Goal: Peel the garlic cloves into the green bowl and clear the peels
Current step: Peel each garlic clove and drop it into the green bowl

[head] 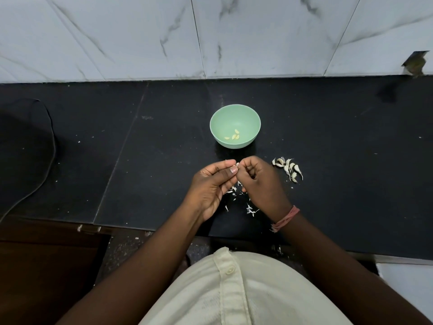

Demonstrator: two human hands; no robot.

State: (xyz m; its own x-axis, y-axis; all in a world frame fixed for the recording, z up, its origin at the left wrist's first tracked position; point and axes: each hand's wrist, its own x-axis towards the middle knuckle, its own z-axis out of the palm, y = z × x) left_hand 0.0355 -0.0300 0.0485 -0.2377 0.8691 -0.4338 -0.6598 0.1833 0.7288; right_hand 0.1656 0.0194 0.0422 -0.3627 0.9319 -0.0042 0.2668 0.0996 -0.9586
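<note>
Below green bowl — left hand, right hand | grip: both pinching one garlic clove | peels beneath.

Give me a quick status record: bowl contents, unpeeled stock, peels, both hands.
green bowl: on the black counter, holds a few peeled cloves
unpeeled cloves: small pile right of the hands
peels: scattered on the counter under the hands
left hand: pinches a garlic clove
right hand: pinches the same clove
</note>
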